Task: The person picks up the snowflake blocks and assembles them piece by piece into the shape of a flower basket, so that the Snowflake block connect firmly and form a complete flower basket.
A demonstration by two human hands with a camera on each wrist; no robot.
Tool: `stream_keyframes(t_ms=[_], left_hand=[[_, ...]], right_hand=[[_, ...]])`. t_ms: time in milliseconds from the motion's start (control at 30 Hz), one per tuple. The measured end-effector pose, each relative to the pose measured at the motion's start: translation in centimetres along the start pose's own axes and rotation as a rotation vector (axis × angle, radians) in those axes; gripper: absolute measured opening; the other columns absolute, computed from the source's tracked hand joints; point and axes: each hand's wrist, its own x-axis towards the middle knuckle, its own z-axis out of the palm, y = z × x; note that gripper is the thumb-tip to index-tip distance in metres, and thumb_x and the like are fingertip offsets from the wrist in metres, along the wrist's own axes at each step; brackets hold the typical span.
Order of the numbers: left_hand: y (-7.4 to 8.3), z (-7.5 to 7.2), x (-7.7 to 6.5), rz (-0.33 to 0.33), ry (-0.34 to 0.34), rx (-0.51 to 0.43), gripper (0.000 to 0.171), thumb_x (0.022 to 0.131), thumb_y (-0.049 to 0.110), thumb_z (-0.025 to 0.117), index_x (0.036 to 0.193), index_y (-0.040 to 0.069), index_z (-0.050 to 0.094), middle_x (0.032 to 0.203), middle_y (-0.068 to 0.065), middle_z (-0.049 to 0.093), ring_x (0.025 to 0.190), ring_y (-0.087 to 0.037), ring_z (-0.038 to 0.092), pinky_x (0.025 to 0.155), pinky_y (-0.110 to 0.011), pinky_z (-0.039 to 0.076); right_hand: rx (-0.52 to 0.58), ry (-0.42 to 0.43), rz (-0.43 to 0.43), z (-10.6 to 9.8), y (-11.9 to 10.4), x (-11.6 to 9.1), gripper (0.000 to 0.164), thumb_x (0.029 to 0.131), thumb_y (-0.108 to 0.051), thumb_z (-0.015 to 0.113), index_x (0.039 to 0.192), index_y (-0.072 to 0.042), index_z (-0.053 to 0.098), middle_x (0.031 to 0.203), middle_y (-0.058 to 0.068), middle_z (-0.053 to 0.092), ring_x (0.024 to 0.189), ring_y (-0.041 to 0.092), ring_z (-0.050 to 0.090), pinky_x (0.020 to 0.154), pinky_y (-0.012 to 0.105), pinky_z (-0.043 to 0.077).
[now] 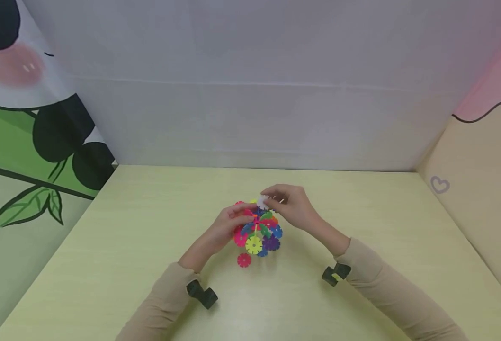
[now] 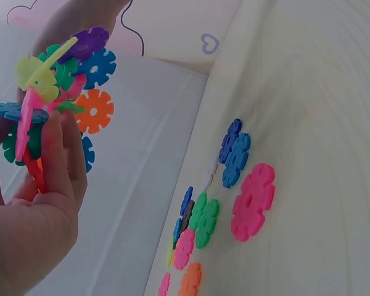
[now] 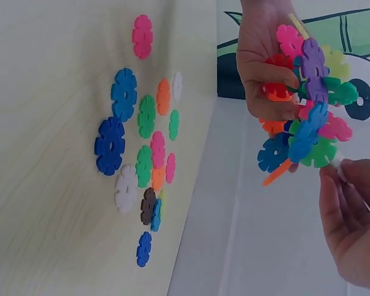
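My left hand (image 1: 226,227) grips a colourful cluster of interlocking snowflake discs (image 2: 61,71), its fingers and thumb around the lower pieces in the left wrist view. The discs are notched, flower-shaped plastic rounds slotted together at many angles. A white snowflake disc (image 1: 262,202) is pinched between thumb and fingers of my right hand (image 1: 295,206) at the top of the cluster. From the right wrist, that white disc shows only as a sliver (image 3: 340,169) beside a green snowflake disc (image 3: 319,152) of the cluster; my fingers hide most of it.
Loose snowflake discs lie flat on the pale table (image 1: 148,246) beneath the cluster, among them a pink disc (image 1: 244,260), a dark blue disc (image 3: 110,146), a brown disc (image 3: 148,206) and a white one (image 3: 126,188). A grey-white wall (image 1: 250,123) stands behind the table.
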Motion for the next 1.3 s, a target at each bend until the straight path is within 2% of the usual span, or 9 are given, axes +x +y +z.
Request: stream_keyframes(t_ms=[100, 267, 533, 767, 967, 1133, 1300], left_hand=[[0.0, -0.1, -0.1, 0.01, -0.021, 0.009, 0.042, 0.091, 0.014, 0.052, 0.13, 0.0, 0.046, 0.114, -0.008, 0.056, 0.091, -0.013, 0.061, 0.078, -0.023, 0.051], [-0.2, -0.1, -0.1, 0.036, -0.05, 0.022, 0.042, 0.089, 0.01, 0.052, 0.128, -0.003, 0.045, 0.113, -0.007, 0.056, 0.091, -0.013, 0.061, 0.077, -0.023, 0.051], [-0.2, 0.1, 0.0, 0.06, -0.016, 0.11, 0.044, 0.085, 0.007, 0.06, 0.126, -0.002, 0.048, 0.12, -0.014, 0.054, 0.101, -0.016, 0.058, 0.081, -0.025, 0.05], [0.3, 0.8, 0.0, 0.118, 0.084, 0.227, 0.041, 0.081, 0.007, 0.065, 0.12, 0.0, 0.053, 0.111, -0.016, 0.06, 0.099, -0.022, 0.059, 0.079, -0.028, 0.052], [0.0, 1.2, 0.0, 0.169, 0.17, 0.256, 0.037, 0.078, 0.004, 0.068, 0.114, 0.0, 0.057, 0.103, -0.016, 0.065, 0.091, -0.019, 0.061, 0.073, -0.025, 0.052], [-0.3, 1.3, 0.0, 0.235, 0.197, 0.278, 0.037, 0.077, 0.004, 0.07, 0.112, 0.001, 0.057, 0.102, -0.016, 0.065, 0.089, -0.02, 0.063, 0.073, -0.025, 0.053], [-0.3, 1.5, -0.1, 0.263, 0.208, 0.294, 0.039, 0.076, 0.003, 0.071, 0.113, 0.002, 0.057, 0.105, -0.017, 0.064, 0.091, -0.023, 0.063, 0.073, -0.025, 0.053]], right_hand=[[0.026, -0.005, 0.04, -0.1, -0.5, 0.0, 0.019, 0.084, -0.007, 0.064, 0.101, 0.0, 0.066, 0.086, 0.01, 0.068, 0.068, 0.028, 0.063, 0.054, 0.024, 0.052], [0.047, -0.046, 0.084, -0.2, -0.5, 0.0, 0.02, 0.083, -0.007, 0.064, 0.102, 0.0, 0.067, 0.086, 0.01, 0.068, 0.066, 0.021, 0.063, 0.056, 0.025, 0.053], [0.031, -0.14, 0.089, -0.2, 0.1, -0.3, 0.021, 0.083, -0.007, 0.064, 0.103, -0.001, 0.067, 0.088, 0.008, 0.068, 0.066, 0.017, 0.062, 0.058, 0.024, 0.053], [0.046, -0.046, 0.081, 0.5, 0.4, -0.7, 0.016, 0.081, -0.009, 0.068, 0.095, -0.002, 0.068, 0.08, 0.007, 0.068, 0.066, 0.026, 0.063, 0.054, 0.028, 0.053], [0.084, 0.008, 0.066, 1.2, 0.6, -1.1, 0.016, 0.08, -0.01, 0.068, 0.094, -0.001, 0.069, 0.08, 0.008, 0.069, 0.065, 0.023, 0.064, 0.056, 0.026, 0.054], [0.093, 0.059, 0.041, 1.5, 0.6, -1.4, 0.015, 0.08, -0.008, 0.068, 0.093, -0.001, 0.07, 0.08, 0.008, 0.069, 0.064, 0.021, 0.065, 0.057, 0.024, 0.054], [0.101, 0.096, 0.011, 1.9, 0.6, -1.7, 0.015, 0.08, -0.007, 0.068, 0.093, 0.0, 0.069, 0.082, 0.008, 0.069, 0.065, 0.018, 0.065, 0.059, 0.023, 0.054]])
